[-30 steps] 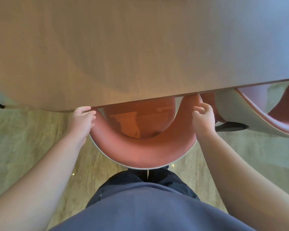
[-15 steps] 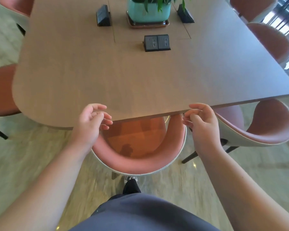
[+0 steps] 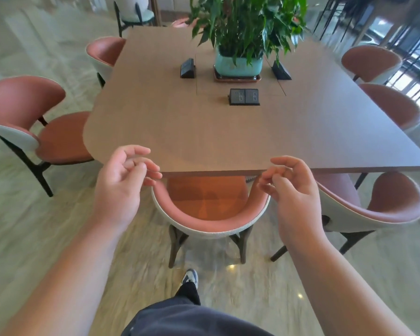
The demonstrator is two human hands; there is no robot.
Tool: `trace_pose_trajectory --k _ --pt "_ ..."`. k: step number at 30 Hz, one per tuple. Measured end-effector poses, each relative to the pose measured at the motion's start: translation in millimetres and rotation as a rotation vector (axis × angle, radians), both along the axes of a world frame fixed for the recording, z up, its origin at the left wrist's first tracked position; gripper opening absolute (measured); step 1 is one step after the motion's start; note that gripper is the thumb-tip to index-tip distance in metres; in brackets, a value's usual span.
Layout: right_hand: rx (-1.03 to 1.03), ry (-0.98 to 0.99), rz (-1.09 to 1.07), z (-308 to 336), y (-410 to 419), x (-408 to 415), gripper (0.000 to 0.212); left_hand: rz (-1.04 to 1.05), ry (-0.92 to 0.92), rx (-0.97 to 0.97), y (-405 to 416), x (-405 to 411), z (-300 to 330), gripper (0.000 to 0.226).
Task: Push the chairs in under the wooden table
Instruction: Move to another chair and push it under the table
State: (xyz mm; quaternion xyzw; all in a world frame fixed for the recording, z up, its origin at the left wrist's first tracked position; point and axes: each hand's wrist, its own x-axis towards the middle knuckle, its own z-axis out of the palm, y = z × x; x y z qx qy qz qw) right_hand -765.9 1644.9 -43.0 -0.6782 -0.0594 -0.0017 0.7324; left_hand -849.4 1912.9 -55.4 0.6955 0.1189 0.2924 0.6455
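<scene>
Fingers [image 3: 153,169] of the left hand [image 3: 121,183] were loosely curled toward the palm, holding nothing, their tips just above the left end of the near chair [image 3: 210,219]'s backrest. The right hand [image 3: 294,190] mirrored it: its fingers [image 3: 268,181] hung half bent and slack, pinching nothing, close over the right end of the same backrest. Whether either hand brushed the chair I could not tell; both looked apart from it.

That chair, with a pink inner back, pale outer shell and orange seat, stood with most of its seat tucked under the near edge of the wooden table [image 3: 155,117]; only the curved back and the rear part of the seat showed outside. Just to its right stood a second chair [image 3: 374,209], turned at an angle, its seat partly under the table's corner. On the left side a third chair [image 3: 34,127] sat drawn out, its seat only partly under the table edge.

On the tabletop stood a potted plant [image 3: 243,32] in a teal pot on a tray, with a raised socket block [image 3: 244,97] in front of it. More pink chairs lined the far left and right sides. Below, a trouser leg and a shoe [image 3: 190,277] stood on the pale glossy floor [image 3: 34,238].
</scene>
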Motion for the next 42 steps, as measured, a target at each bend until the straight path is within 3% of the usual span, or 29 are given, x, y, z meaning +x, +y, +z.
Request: trace_pose_trajectory --k 7,14,25,30,42 --pt "-0.032 -0.045 0.072 21 34 -30 0.036 0.113 -0.028 0.033 26 -52 23 0.027" --pt "-0.021 -0.079 0.173 26 120 -56 0.038 0.275 -0.06 -0.017 88 -108 29 0.026" --pt "0.109 0.004 0.444 22 355 -129 0.035 0.48 -0.07 0.027 293 -232 44 0.024" --pt "0.143 -0.069 0.525 42 480 -164 0.035 0.535 -0.124 0.038 401 -274 70 0.025" --pt "0.176 -0.054 0.568 36 668 -137 0.035 0.555 -0.141 -0.028 586 -243 57 0.028"
